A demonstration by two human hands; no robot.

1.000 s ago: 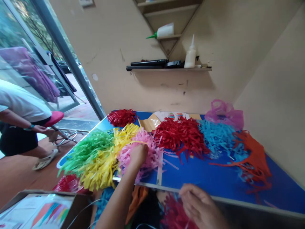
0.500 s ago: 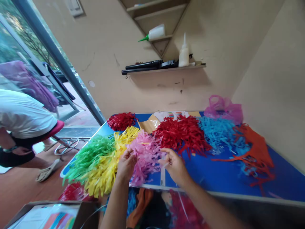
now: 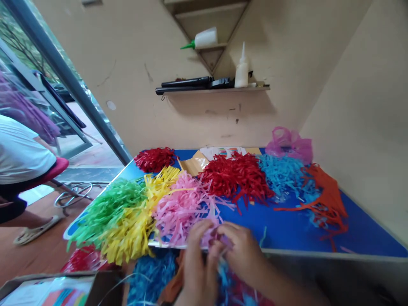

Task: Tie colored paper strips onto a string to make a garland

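Head: pink strips [image 3: 219,238] between both hands' grip

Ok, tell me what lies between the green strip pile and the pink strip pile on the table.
The yellow strip pile lies between the green strip pile and the pink strip pile, touching both, in the head view.

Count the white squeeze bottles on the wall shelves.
2. One bottle with a green nozzle lies on its side on the corner shelf; one bottle stands upright on the long shelf below. Others may be hidden.
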